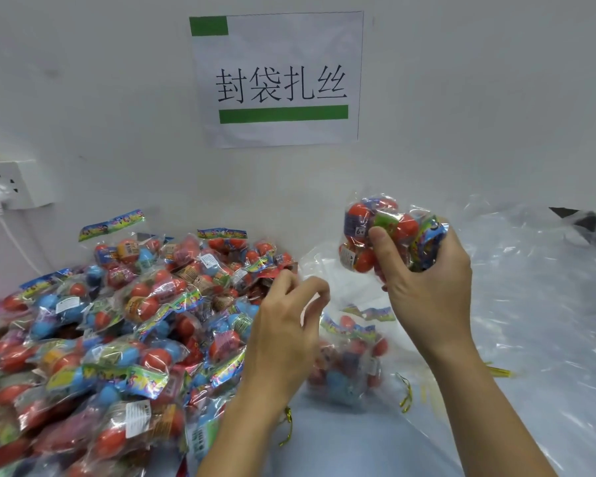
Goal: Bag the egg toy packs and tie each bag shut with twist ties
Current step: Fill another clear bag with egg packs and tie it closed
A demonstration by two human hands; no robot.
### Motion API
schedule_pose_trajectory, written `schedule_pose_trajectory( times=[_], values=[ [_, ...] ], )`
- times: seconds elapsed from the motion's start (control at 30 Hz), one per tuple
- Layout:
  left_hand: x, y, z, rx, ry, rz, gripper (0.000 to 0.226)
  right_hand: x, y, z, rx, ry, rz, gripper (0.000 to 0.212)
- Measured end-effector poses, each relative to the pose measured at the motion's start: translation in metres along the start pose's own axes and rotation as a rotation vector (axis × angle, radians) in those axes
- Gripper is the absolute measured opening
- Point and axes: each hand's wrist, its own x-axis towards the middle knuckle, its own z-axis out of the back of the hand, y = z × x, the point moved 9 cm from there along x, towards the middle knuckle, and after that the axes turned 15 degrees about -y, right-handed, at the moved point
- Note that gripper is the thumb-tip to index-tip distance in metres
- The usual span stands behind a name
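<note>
R hand (424, 287) up off the table, fingers curled round one egg toy pack (382, 232), thumb across its front. L hand (283, 325) fingers loosely bent, apparently holding nothing, just beside clear bag (351, 356) part-filled below. Pack looks light; hard eggs in slippery crinkly film, so grip round eggs, not header

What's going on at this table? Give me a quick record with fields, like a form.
right hand: right hand grips a raised egg toy pack
left hand: left hand holds no pack, fingers curled at the edge of a clear bag
pile: loose packs heaped on the left
in the bag: several packs show through the plastic
twist ties: gold twist ties lie beside the bag
wall: paper sign, power socket
</note>
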Motion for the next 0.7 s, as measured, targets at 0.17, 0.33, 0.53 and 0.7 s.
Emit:
schedule_pose_trajectory(
  times=[0.17,0.33,0.53,0.7],
  values=[
    [-0.001,0.008,0.002,-0.217,0.043,0.172,0.012,0.000,0.001,-0.006,-0.080,0.120,0.083,0.039],
    [0.002,0.005,0.009,-0.312,-0.024,0.264,0.011,-0.006,-0.013,-0.016,-0.248,0.347,0.092,0.029],
    [-0.001,0.013,0.010,-0.479,-0.156,0.527,0.014,-0.012,-0.019,-0.019,-0.393,0.473,0.020,0.052],
    [0.000,0.010,0.006,-0.586,-0.132,0.534,0.026,-0.011,-0.017,-0.015,-0.685,0.390,0.111,0.054]
  ],
)
